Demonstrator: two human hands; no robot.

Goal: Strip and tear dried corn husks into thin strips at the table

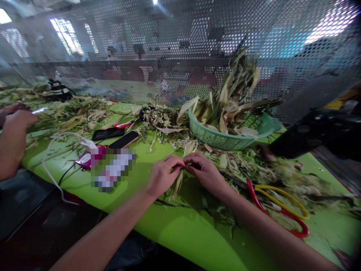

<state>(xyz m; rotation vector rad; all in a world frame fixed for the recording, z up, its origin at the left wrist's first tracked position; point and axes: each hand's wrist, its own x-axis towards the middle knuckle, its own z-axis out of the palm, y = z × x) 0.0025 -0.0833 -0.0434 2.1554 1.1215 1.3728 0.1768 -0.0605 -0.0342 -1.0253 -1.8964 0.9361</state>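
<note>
Both my hands meet over the middle of the green table [158, 229], pinching a pale bundle of corn husk [177, 188]. My left hand [166, 173] has thumb and forefinger closed on it from the left. From the right, my right hand [204, 171] grips it with the fingertips pressed together. Husk strips stick out above the hands and hang below them. A green plastic basket [220, 140] full of dry corn husks [234, 98] stands just beyond. Beside my right forearm lie large scissors [278, 210] with one red and one yellow handle loop, among husk scraps.
Two dark phones, one of them [124, 140] nearer, lie left of centre by a magenta power block [97, 152] with a white cable. Red-handled cutters [126, 124] rest behind. Another person's hand [17, 118] is at far left. Perforated metal sheet [169, 49] closes the back.
</note>
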